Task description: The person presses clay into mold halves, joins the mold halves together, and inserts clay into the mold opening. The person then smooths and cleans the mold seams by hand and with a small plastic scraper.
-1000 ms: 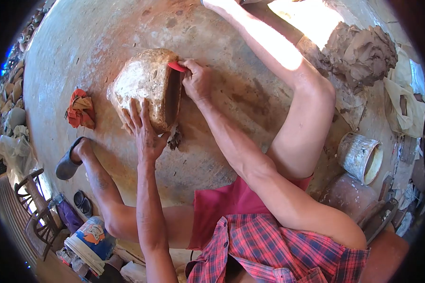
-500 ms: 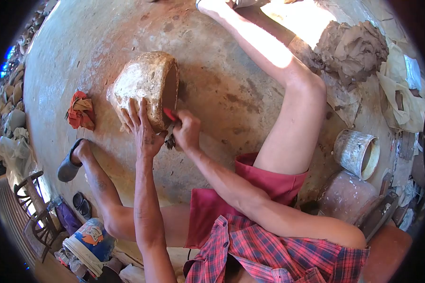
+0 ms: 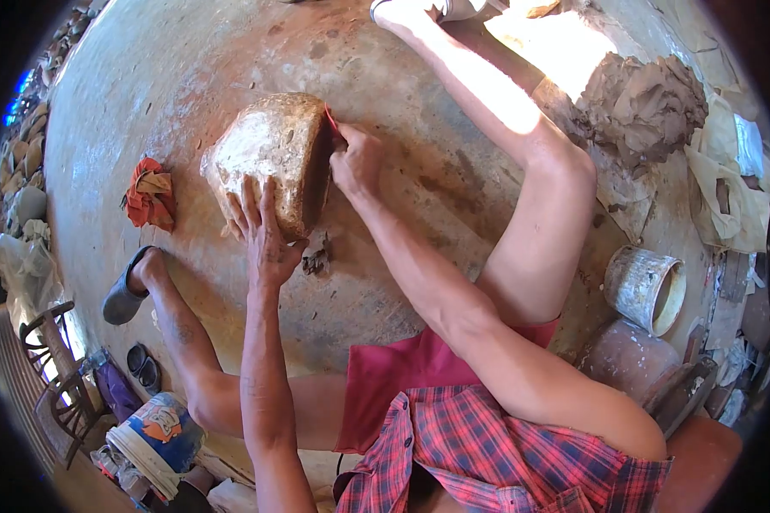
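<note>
A rough, pale brown pot (image 3: 269,141) lies tilted on its side on the floor, its open mouth facing right. My left hand (image 3: 267,239) rests on the pot's lower outer wall, fingers spread over it and thumb near the rim. At the upper part of the rim, my right hand (image 3: 356,162) is closed around a small red tool (image 3: 330,116). Only the tool's red end shows, so its exact kind is unclear. Dark clay scraps (image 3: 316,256) lie on the floor just below the mouth.
An orange-red cloth (image 3: 150,195) lies left of the pot. A big grey clay lump (image 3: 646,111) sits at upper right, above a paint-stained bucket (image 3: 642,286). At lower left stand a blue-and-white bucket (image 3: 164,432) and a chair (image 3: 60,393). My legs spread either side.
My right hand has moved up along the rim with the red tool, from its lower part to its upper part. My left hand stays on the pot, which has shifted slightly right.
</note>
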Demonstrator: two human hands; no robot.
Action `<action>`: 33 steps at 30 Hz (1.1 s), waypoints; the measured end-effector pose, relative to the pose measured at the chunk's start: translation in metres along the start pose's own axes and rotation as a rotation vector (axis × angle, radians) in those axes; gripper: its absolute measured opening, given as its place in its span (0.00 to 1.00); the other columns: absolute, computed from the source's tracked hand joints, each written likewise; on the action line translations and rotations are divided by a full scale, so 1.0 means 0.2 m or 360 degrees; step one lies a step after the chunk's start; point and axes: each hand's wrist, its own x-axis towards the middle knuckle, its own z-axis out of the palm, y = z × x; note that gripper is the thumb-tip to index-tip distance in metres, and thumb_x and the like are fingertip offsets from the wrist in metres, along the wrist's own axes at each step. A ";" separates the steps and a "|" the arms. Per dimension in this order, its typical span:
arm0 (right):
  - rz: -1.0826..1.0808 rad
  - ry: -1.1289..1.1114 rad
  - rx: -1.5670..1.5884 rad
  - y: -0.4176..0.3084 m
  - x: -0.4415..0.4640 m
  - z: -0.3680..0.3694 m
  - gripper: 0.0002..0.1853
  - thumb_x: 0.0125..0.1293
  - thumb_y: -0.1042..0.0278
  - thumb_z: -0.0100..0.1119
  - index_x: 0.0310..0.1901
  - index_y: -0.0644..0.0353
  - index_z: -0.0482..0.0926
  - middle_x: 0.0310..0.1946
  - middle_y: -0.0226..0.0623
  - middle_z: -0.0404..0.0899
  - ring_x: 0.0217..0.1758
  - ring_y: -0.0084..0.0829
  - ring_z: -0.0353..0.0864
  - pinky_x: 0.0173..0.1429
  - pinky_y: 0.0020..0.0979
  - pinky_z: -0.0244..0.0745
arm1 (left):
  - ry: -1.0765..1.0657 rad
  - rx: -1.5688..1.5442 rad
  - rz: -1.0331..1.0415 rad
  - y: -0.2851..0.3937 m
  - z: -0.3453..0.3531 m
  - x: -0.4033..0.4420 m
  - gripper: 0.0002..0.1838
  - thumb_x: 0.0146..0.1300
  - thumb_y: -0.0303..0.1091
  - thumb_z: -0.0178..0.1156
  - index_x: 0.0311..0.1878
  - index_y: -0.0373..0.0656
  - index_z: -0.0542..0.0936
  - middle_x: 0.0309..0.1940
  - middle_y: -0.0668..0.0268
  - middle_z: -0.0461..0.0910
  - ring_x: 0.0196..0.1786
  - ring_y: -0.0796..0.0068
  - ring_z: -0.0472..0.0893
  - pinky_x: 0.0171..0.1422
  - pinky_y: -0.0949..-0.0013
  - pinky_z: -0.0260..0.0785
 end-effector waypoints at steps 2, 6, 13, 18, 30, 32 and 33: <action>-0.0072 0.0047 0.0046 -0.02 -0.10 0.01 0.18 0.56 0.85 0.58 0.47 0.63 0.89 0.36 0.52 0.86 0.40 0.54 0.87 0.45 0.47 0.81 | -0.0001 -0.0012 -0.0011 0.00 0.01 0.00 0.73 0.34 0.29 0.86 0.87 0.60 0.55 0.90 0.54 0.42 0.90 0.35 0.36 0.89 0.28 0.32; -0.0117 -0.0206 0.0057 -0.09 -0.45 -0.11 0.14 0.55 0.84 0.59 0.43 0.64 0.86 0.38 0.50 0.84 0.44 0.54 0.86 0.48 0.49 0.80 | 0.0048 0.0005 -0.0003 -0.02 0.04 0.00 0.72 0.35 0.29 0.86 0.87 0.59 0.56 0.90 0.53 0.43 0.89 0.34 0.37 0.89 0.28 0.32; -0.0505 -0.0455 0.0341 -0.13 -0.72 -0.29 0.10 0.56 0.87 0.60 0.37 0.63 0.84 0.32 0.46 0.80 0.36 0.51 0.84 0.40 0.47 0.79 | 0.0118 -0.0036 0.0123 -0.04 0.04 0.00 0.74 0.37 0.30 0.86 0.89 0.60 0.52 0.90 0.53 0.41 0.90 0.34 0.38 0.89 0.27 0.33; -0.0021 -0.0193 -0.0097 -0.05 -0.52 -0.29 0.04 0.59 0.81 0.65 0.35 0.63 0.82 0.31 0.46 0.83 0.35 0.51 0.86 0.41 0.48 0.79 | -0.0041 -0.0005 0.0037 -0.05 0.00 -0.01 0.76 0.36 0.30 0.86 0.90 0.60 0.50 0.91 0.55 0.39 0.90 0.35 0.36 0.89 0.29 0.33; 0.0264 -0.0345 0.0241 -0.29 -0.55 -0.24 0.07 0.64 0.71 0.68 0.42 0.61 0.87 0.33 0.55 0.86 0.39 0.59 0.88 0.43 0.49 0.80 | -0.0199 0.0009 0.0018 -0.07 -0.09 -0.06 0.76 0.39 0.27 0.82 0.91 0.55 0.45 0.91 0.53 0.35 0.91 0.42 0.34 0.92 0.43 0.43; 0.0043 -0.0111 0.0321 -0.39 -0.34 -0.34 0.08 0.66 0.67 0.68 0.41 0.62 0.86 0.32 0.54 0.86 0.36 0.56 0.87 0.40 0.48 0.79 | -0.0065 -0.0503 0.0165 -0.18 -0.06 -0.08 0.66 0.47 0.29 0.80 0.89 0.50 0.51 0.89 0.48 0.46 0.90 0.42 0.47 0.90 0.46 0.53; 0.0115 -0.0022 0.0215 -0.41 -0.24 -0.39 0.09 0.68 0.66 0.68 0.41 0.63 0.87 0.34 0.54 0.87 0.36 0.53 0.88 0.40 0.48 0.79 | 0.0243 -0.0424 0.0073 -0.20 0.00 -0.14 0.61 0.51 0.31 0.79 0.87 0.46 0.54 0.86 0.45 0.53 0.87 0.41 0.54 0.87 0.48 0.58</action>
